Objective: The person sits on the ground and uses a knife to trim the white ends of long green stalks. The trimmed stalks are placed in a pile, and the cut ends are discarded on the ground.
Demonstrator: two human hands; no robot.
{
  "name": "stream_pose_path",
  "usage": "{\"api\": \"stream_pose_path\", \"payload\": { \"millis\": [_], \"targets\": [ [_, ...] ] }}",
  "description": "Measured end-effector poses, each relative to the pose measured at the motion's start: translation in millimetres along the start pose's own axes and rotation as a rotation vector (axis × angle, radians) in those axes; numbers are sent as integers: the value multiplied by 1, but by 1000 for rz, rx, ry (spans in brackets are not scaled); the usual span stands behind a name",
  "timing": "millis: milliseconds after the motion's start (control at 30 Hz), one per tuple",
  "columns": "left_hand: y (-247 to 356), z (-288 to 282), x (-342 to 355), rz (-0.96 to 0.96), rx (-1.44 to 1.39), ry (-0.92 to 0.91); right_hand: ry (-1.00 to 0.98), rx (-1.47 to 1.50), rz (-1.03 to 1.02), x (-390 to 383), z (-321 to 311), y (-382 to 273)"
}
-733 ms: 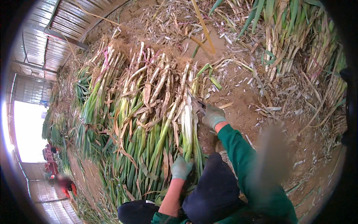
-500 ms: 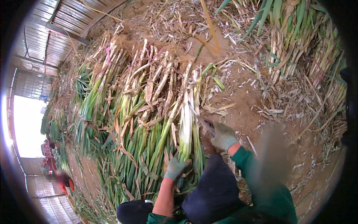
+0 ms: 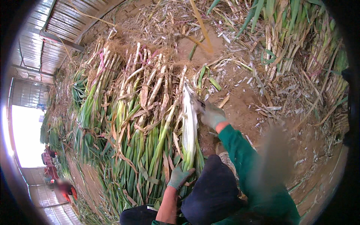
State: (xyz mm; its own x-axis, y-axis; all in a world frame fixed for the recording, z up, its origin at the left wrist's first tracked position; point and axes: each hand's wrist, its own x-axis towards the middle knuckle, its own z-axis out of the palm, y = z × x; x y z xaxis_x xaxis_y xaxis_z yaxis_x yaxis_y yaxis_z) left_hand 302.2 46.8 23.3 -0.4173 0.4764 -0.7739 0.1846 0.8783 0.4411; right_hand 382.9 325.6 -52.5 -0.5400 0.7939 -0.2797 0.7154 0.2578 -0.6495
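A large green onion [image 3: 189,131], its white shank bared and bright, lies at the right edge of a spread heap of green onions [image 3: 150,150]. My left hand [image 3: 180,177], in a grey-green glove, is closed round its green leaves, low on the stalk. Up beside the white part, my right hand [image 3: 212,114], gloved too, is closed. Something dark and greyish shows at its fingers against the shank, too blurred to name. The root ends of the heap point away from me and the leaves toward me.
Bundles tied with pink string [image 3: 102,58] lie at the far left. More green onions [image 3: 285,41] are piled at the far right. Peeled scraps litter the dirt floor [image 3: 240,95]. My dark-trousered knee [image 3: 212,187] is close by. A person in red [image 3: 67,189] is far left.
My right hand has moved up and left along the white shank. More of the shank shows white. My left hand stays on the leaves, and the view has shifted slightly.
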Motion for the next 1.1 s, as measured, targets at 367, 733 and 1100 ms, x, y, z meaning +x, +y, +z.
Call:
{"api": "stream_pose_path", "payload": {
  "millis": [367,733,1100],
  "targets": [
    [-3,8,9,84,-18,16,-223,-148,202,30,-15,5],
    [-37,12,31,49,-228,145,-318,-236,-388,-174,-7,56],
    [-43,68,23,279,286,20,-187,-181,-64,-110,-39,19]
  ]
}}
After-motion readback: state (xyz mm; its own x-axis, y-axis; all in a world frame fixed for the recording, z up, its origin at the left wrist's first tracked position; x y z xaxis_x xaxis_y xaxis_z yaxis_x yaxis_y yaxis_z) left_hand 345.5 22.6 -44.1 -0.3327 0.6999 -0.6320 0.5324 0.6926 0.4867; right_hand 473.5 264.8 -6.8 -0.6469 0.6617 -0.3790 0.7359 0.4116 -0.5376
